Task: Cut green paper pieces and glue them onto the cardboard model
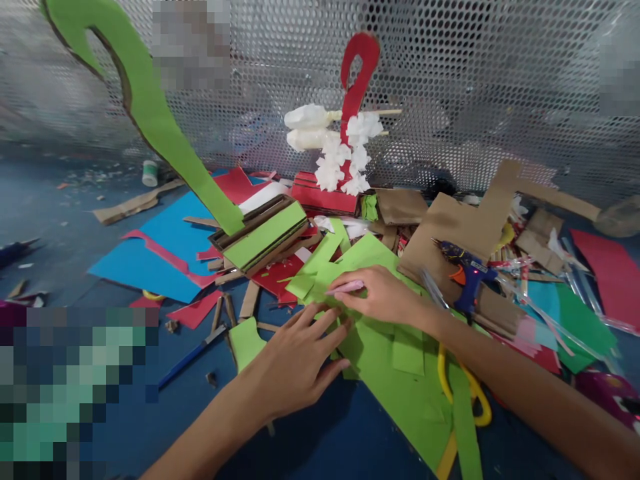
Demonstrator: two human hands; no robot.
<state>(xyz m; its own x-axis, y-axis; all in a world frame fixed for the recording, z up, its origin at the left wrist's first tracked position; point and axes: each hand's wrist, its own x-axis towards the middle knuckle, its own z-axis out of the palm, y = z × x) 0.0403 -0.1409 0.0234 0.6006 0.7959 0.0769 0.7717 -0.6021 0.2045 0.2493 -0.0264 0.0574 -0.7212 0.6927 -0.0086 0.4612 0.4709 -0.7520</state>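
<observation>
Between the thumb and fingers of my right hand (385, 297) is a slim pink pen (349, 287). Its tip points left, down at the green paper (373, 347) under the hand. My left hand (297, 357) lies palm down with its fingers spread, fingertips at the paper's left part beside the pen tip. Behind both hands stands a tall green hook shape (165, 130) of cardboard, rising from a cardboard base (267, 237) with a green face. Yellow-handled scissors (484, 408) lie near my right forearm, their blades partly hidden by it.
A red hook piece (361, 73) with white paper tufts stands behind, near the perforated metal screen (475, 87). A blue glue gun (467, 277) rests on brown cardboard (445, 227) at right. Blue sheets (165, 253) and a blue cutter (193, 357) lie left.
</observation>
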